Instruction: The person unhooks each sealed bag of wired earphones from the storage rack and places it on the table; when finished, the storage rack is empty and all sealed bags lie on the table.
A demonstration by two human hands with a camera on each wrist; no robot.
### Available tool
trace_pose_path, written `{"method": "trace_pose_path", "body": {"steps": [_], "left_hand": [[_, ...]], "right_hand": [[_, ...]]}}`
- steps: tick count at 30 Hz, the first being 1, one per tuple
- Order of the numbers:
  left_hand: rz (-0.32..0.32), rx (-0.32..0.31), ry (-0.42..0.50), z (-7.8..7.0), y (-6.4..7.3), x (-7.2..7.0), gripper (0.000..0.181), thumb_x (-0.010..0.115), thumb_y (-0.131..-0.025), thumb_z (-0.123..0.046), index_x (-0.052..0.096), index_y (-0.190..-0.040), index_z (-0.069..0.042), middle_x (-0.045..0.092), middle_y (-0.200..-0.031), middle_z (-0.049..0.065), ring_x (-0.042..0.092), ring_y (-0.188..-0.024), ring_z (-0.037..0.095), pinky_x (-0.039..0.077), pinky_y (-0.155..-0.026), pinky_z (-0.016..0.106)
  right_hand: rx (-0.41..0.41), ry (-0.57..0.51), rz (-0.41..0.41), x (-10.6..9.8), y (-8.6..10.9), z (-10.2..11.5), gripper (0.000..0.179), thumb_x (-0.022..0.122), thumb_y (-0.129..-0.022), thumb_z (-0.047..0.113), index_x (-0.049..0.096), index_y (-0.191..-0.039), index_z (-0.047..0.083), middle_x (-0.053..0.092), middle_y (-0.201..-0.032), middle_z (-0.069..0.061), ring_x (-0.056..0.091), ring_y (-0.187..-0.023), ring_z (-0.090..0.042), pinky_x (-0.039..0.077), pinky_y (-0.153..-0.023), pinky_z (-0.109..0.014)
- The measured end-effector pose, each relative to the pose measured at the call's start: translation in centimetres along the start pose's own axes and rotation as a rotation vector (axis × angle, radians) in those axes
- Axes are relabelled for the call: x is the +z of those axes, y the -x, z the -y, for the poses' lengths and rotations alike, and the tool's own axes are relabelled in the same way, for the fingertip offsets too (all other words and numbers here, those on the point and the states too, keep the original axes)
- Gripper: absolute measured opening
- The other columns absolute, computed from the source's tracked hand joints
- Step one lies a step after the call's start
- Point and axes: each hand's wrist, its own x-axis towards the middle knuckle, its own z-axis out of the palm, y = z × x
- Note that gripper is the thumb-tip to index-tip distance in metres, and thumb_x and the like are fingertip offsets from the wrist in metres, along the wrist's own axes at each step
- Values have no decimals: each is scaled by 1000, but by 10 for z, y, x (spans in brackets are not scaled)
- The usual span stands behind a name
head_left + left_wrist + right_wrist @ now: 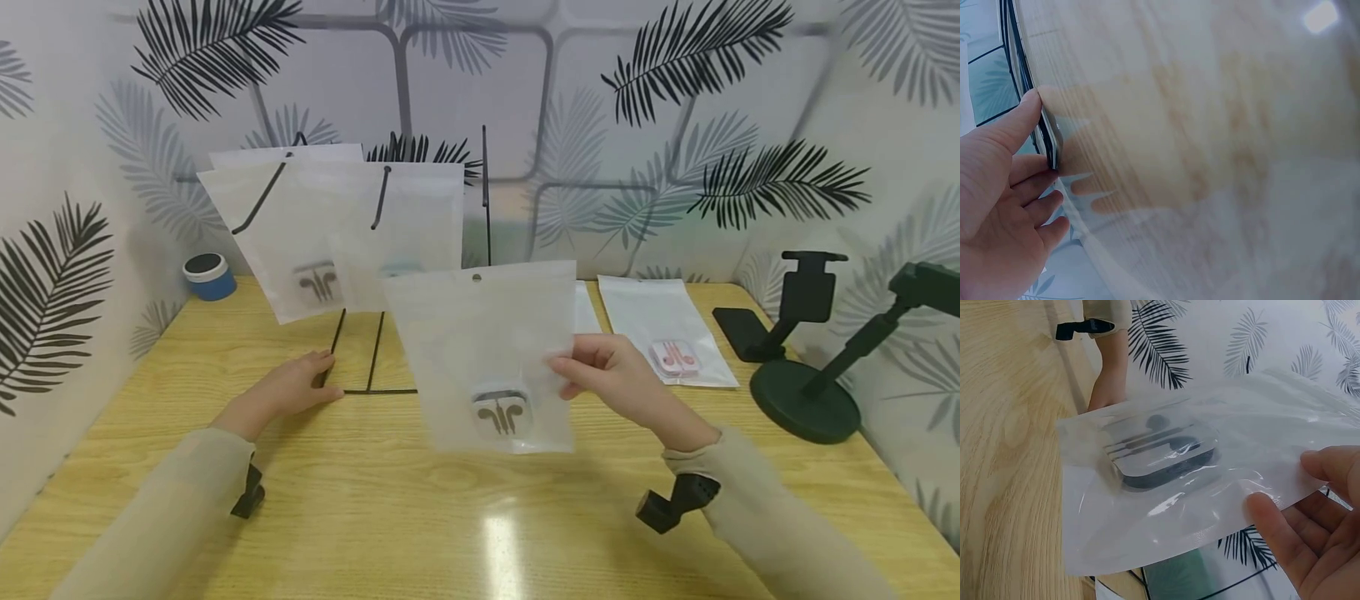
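Note:
My right hand pinches the right edge of a translucent white zip bag between thumb and fingers. Inside lies a small earphone case with dark earphones printed on it; the right wrist view shows this case through the plastic. My left hand holds the front left corner of a black wire display rack, its thumb and forefinger on the frame in the left wrist view. Similar bags hang from the rack's upper hooks, one with a dark earphone case.
On the right of the wooden table, a white bag lies flat with a pink earphone case in it. Beyond it stand a dark phone stand and a round-based stand. A blue jar sits at back left.

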Motion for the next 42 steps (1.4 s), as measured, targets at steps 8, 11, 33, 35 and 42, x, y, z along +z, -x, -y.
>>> {"method": "trace_pose_path", "body": {"steps": [8,11,33,35,42], "left_hand": [[5,-5,2,-1,0,-1,71,59,-91,-32,31,-136,14,24,-141,32,22,-127,49,23,-101,58],[7,-4,-1,-2,0,-1,71,59,-91,-32,31,-136,14,24,-141,32,22,-127,50,23,-101,58],[12,-8,-5,-3,0,-2,70,59,-91,-31,31,-136,14,24,-141,33,22,-127,49,24,-101,57],[14,-7,-7,-3,0,-2,70,60,-91,-31,30,-136,14,24,-141,33,22,-127,49,24,-101,57],[22,-2,-10,-5,1,-3,70,59,-91,-30,30,-136,15,24,-140,33,23,-126,50,24,-101,57]], "right_hand": [[73,79,-19,-37,25,-8,19,58,-92,10,62,-80,-5,64,-72,-11,67,-66,-24,55,-68,-32],[76,103,-14,-51,36,-9,18,57,-92,7,63,-82,-6,65,-74,-10,67,-66,-24,55,-69,-31],[197,180,-36,-135,118,-29,25,50,-92,-5,70,-93,11,68,-84,1,65,-62,-23,53,-63,-26],[174,95,-39,-142,123,-34,32,47,-92,-9,70,-95,12,68,-86,0,64,-62,-20,54,-60,-28],[120,-143,16,-162,140,-49,44,37,-92,-16,69,-101,12,68,-89,-3,63,-67,-14,54,-56,-28]]}}
